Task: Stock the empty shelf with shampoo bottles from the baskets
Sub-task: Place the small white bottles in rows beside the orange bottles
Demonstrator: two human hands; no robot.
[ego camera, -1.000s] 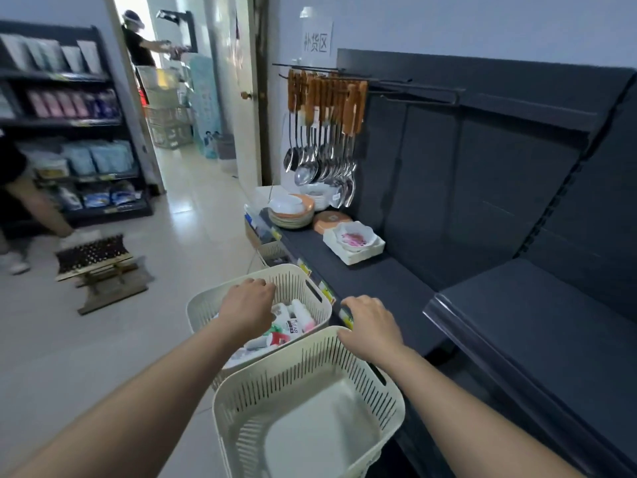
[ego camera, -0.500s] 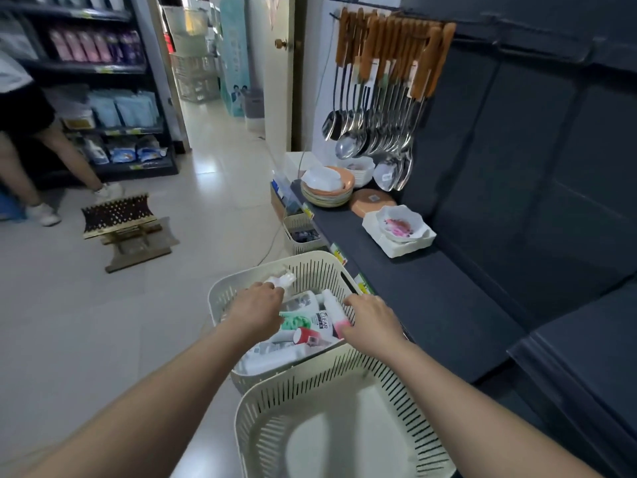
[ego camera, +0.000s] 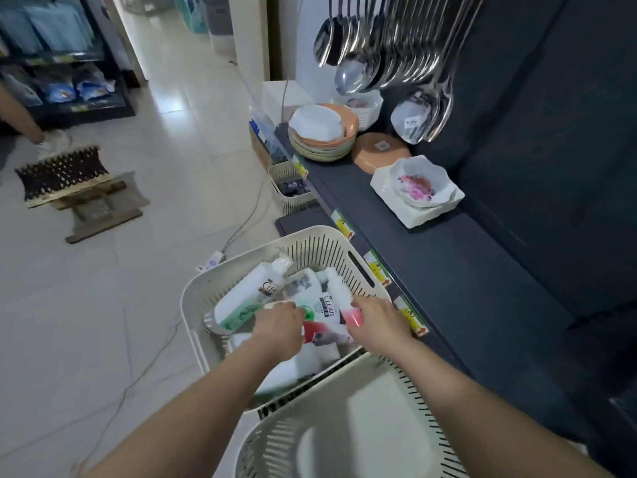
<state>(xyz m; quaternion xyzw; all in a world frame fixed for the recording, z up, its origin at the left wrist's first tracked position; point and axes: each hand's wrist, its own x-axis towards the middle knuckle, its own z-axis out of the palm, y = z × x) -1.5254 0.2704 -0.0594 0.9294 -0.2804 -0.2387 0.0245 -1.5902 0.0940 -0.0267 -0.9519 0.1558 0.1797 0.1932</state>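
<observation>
Gripping a pink-based bottle (ego camera: pixel 336 291), cap pointing away: right hand (ego camera: pixel 377 322); left hand's (ego camera: pixel 279 327) grip unclear.

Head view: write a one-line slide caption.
Left hand and right hand reach into a basket of shampoo bottles beside the dark shelf; the right grips a pink-ended bottle.

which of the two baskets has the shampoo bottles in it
The farther basket holds the shampoo bottles; the nearer basket, at the bottom of the view, is bare inside.

Two hands (ego camera: pixel 279 329) (ego camera: pixel 375 322), three baskets (ego camera: pixel 193 305) (ego camera: pixel 262 439) (ego camera: pixel 286 174) — bottles (ego camera: pixel 241 298) uncountable
</observation>
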